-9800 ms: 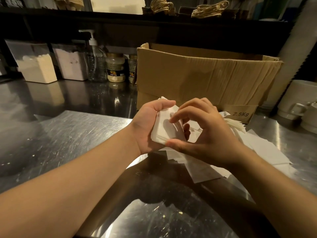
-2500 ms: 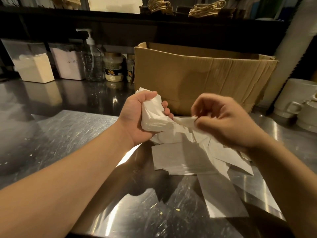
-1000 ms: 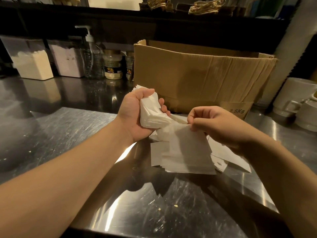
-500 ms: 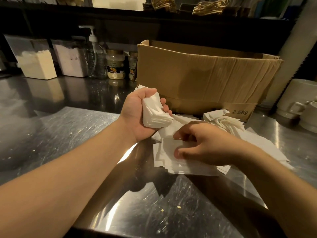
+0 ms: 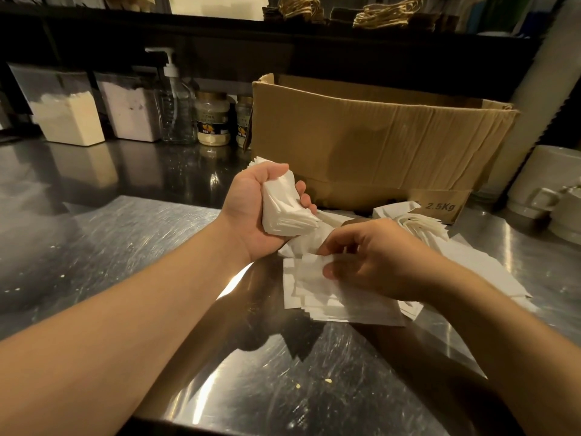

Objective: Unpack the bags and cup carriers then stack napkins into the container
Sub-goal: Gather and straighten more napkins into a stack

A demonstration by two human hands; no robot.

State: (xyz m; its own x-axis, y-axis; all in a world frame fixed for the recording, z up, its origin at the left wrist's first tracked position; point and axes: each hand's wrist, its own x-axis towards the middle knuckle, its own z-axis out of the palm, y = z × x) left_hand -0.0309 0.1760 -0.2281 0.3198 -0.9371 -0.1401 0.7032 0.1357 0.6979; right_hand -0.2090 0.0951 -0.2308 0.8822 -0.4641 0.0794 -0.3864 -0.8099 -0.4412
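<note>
My left hand (image 5: 251,209) grips a thick stack of white napkins (image 5: 283,209), held upright above the steel counter (image 5: 125,247). Just right of it, my right hand (image 5: 371,259) pinches the corner of a single napkin off the loose pile of napkins (image 5: 330,300) spread flat on the counter. More white napkins and folded paper pieces (image 5: 421,226) lie behind my right hand. A large open cardboard box (image 5: 377,136) marked 2.5Kg stands just beyond the hands; its inside is hidden.
Two clear tubs of powder (image 5: 67,118), a pump bottle (image 5: 176,102) and jars (image 5: 212,121) line the back left. White mugs (image 5: 553,187) stand at the far right. A dark shelf runs above the box. Crumbs dot the counter near the front edge.
My right hand, pressed flat on the pile half a second ago, now pinches up a napkin corner. The left hand keeps holding its stack in the same place.
</note>
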